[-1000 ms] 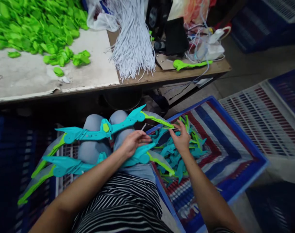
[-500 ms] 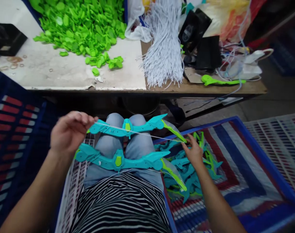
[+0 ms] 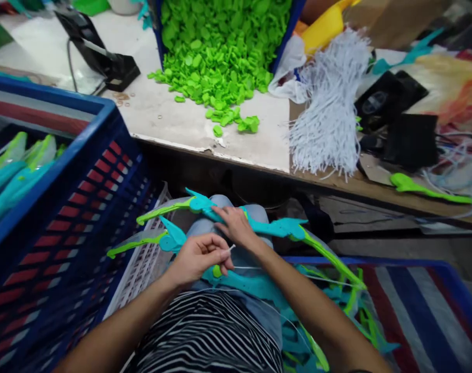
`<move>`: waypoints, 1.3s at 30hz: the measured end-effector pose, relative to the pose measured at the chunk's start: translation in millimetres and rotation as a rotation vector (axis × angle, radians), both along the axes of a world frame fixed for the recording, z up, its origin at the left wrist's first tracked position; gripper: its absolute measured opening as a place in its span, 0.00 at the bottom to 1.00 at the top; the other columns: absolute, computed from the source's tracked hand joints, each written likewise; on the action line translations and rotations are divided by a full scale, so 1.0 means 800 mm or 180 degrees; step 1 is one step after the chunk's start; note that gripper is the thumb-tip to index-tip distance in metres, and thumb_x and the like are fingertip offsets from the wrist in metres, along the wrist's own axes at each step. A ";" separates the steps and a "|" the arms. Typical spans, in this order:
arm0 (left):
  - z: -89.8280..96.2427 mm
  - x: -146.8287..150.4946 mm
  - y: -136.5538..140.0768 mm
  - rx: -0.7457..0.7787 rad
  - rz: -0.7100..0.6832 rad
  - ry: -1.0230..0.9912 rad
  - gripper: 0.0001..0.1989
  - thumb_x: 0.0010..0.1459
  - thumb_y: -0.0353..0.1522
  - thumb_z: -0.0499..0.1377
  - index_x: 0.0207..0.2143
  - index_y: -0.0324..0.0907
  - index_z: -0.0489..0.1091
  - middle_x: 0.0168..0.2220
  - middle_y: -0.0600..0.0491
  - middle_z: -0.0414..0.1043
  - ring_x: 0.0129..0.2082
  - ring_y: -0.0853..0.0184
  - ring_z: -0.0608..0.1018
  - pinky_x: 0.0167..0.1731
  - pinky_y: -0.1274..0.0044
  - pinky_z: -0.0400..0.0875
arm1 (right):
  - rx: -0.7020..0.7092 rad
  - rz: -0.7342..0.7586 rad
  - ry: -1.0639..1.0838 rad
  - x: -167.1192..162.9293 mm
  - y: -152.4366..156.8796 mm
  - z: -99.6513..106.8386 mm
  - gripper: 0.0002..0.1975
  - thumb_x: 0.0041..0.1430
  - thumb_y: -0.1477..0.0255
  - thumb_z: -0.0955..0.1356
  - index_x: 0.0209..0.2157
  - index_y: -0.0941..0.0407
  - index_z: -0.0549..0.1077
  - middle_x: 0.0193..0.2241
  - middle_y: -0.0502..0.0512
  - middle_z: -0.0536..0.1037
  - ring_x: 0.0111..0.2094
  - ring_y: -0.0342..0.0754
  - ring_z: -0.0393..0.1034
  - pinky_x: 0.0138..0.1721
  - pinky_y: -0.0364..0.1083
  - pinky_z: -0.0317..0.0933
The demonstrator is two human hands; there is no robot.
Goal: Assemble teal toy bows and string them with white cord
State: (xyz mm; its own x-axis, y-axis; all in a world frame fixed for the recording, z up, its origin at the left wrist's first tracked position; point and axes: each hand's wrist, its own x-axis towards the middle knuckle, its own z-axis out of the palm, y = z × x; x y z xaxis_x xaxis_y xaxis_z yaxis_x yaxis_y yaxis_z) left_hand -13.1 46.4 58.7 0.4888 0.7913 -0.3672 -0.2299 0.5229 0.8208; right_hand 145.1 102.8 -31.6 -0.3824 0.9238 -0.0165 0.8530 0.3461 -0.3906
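Observation:
Two turquoise toy bows with lime-green limbs lie across my lap. My right hand (image 3: pixel 236 225) grips the middle of the farther toy bow (image 3: pixel 277 228), its fingers over the turquoise body. Closer to me, my left hand (image 3: pixel 203 259) pinches the end of a white string (image 3: pixel 246 268) between thumb and fingers. That string stretches right, behind my right forearm, to the far bow's right limb tip. Below my hands rests the nearer toy bow (image 3: pixel 251 285), partly covered by the left hand and right forearm, with a slack string of its own.
More bows fill a blue crate (image 3: pixel 445 264) at right; finished-looking ones sit in a tall blue crate (image 3: pixel 115 129) at left. On the workbench (image 3: pixel 255 153) lie a heap of green plastic pieces (image 3: pixel 220 67), a bundle of white strings (image 3: pixel 329 109) and a green limb (image 3: pixel 426 189).
My right hand has left the bow's right tip and moved to its middle. My left hand has come inward and down with the string end. The view has swung left.

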 end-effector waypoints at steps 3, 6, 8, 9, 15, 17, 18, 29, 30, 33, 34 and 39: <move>0.002 -0.035 0.015 0.0231 0.0704 0.0345 0.17 0.45 0.43 0.67 0.25 0.38 0.70 0.19 0.53 0.72 0.16 0.74 0.69 0.19 0.82 0.63 | -0.0430 0.0005 0.0779 0.040 0.021 0.004 0.21 0.58 0.67 0.66 0.54 0.51 0.70 0.39 0.55 0.78 0.37 0.49 0.72 0.39 0.47 0.65; 0.002 -0.068 0.042 0.0497 0.1544 0.0726 0.15 0.44 0.41 0.67 0.25 0.39 0.69 0.19 0.55 0.71 0.16 0.75 0.67 0.17 0.82 0.62 | -0.1086 -0.0043 0.1528 0.068 0.032 0.011 0.21 0.56 0.64 0.67 0.51 0.51 0.72 0.43 0.51 0.79 0.39 0.49 0.73 0.38 0.45 0.67; 0.002 -0.084 0.064 0.0695 0.1924 0.0951 0.15 0.43 0.40 0.66 0.25 0.38 0.69 0.18 0.55 0.70 0.15 0.75 0.66 0.16 0.81 0.62 | -0.1505 -0.0091 0.1691 0.072 0.034 0.015 0.22 0.54 0.63 0.67 0.50 0.53 0.73 0.44 0.51 0.79 0.39 0.50 0.74 0.38 0.46 0.68; 0.002 -0.089 0.075 0.0795 0.2035 0.1064 0.14 0.43 0.40 0.66 0.25 0.38 0.69 0.18 0.55 0.70 0.14 0.75 0.65 0.16 0.81 0.62 | -0.1671 -0.0125 0.1683 0.071 0.033 0.016 0.23 0.53 0.62 0.68 0.50 0.54 0.73 0.44 0.51 0.79 0.37 0.50 0.74 0.38 0.46 0.69; 0.008 -0.102 0.114 0.1165 0.2076 0.1751 0.11 0.45 0.37 0.62 0.25 0.38 0.69 0.18 0.55 0.70 0.13 0.75 0.65 0.13 0.83 0.57 | -0.1916 -0.0211 0.1848 0.065 0.034 0.018 0.25 0.50 0.59 0.69 0.49 0.55 0.74 0.47 0.54 0.77 0.48 0.55 0.72 0.50 0.51 0.65; 0.011 -0.104 0.115 0.1216 0.2075 0.1901 0.10 0.46 0.37 0.61 0.25 0.38 0.69 0.18 0.55 0.70 0.12 0.76 0.65 0.13 0.83 0.55 | -0.1936 -0.0186 0.1908 0.066 0.035 0.017 0.25 0.49 0.58 0.70 0.48 0.55 0.75 0.48 0.54 0.76 0.51 0.56 0.70 0.54 0.53 0.63; 0.012 -0.104 0.115 0.1231 0.2081 0.1952 0.10 0.46 0.37 0.61 0.25 0.38 0.69 0.18 0.55 0.70 0.12 0.76 0.65 0.13 0.83 0.55 | -0.1956 -0.0181 0.1905 0.066 0.036 0.017 0.26 0.49 0.57 0.70 0.48 0.55 0.75 0.48 0.55 0.76 0.51 0.56 0.69 0.54 0.53 0.62; 0.007 -0.103 0.125 0.1309 0.2044 0.1903 0.06 0.48 0.33 0.59 0.23 0.40 0.68 0.17 0.57 0.69 0.12 0.75 0.65 0.14 0.82 0.57 | -0.1819 -0.0109 0.1672 0.065 0.036 0.026 0.29 0.50 0.54 0.68 0.49 0.57 0.74 0.48 0.58 0.76 0.50 0.59 0.70 0.53 0.54 0.63; 0.005 -0.102 0.126 0.1294 0.2043 0.1866 0.05 0.48 0.32 0.59 0.23 0.40 0.67 0.17 0.57 0.69 0.12 0.75 0.65 0.14 0.82 0.57 | -0.1803 -0.0111 0.1622 0.065 0.037 0.026 0.29 0.50 0.54 0.68 0.49 0.57 0.74 0.48 0.58 0.76 0.50 0.59 0.70 0.53 0.54 0.63; 0.001 -0.100 0.132 0.1241 0.2044 0.1634 0.04 0.49 0.30 0.58 0.24 0.40 0.66 0.17 0.57 0.69 0.12 0.76 0.65 0.14 0.83 0.58 | -0.1723 -0.0095 0.1468 0.066 0.040 0.023 0.27 0.49 0.54 0.68 0.47 0.54 0.76 0.45 0.56 0.78 0.49 0.60 0.71 0.51 0.53 0.66; 0.000 -0.100 0.134 0.1206 0.2051 0.1506 0.04 0.49 0.30 0.59 0.26 0.40 0.65 0.17 0.58 0.70 0.12 0.76 0.65 0.14 0.83 0.58 | -0.1677 -0.0072 0.1430 0.066 0.041 0.021 0.26 0.49 0.54 0.68 0.46 0.53 0.77 0.44 0.56 0.78 0.49 0.60 0.71 0.50 0.52 0.67; 0.003 -0.105 0.138 0.0914 0.1756 0.0715 0.14 0.47 0.30 0.62 0.37 0.38 0.64 0.18 0.58 0.71 0.12 0.75 0.67 0.16 0.81 0.65 | -0.1502 0.0166 0.1249 0.070 0.041 0.016 0.24 0.50 0.53 0.66 0.44 0.51 0.78 0.42 0.56 0.79 0.48 0.58 0.72 0.47 0.50 0.69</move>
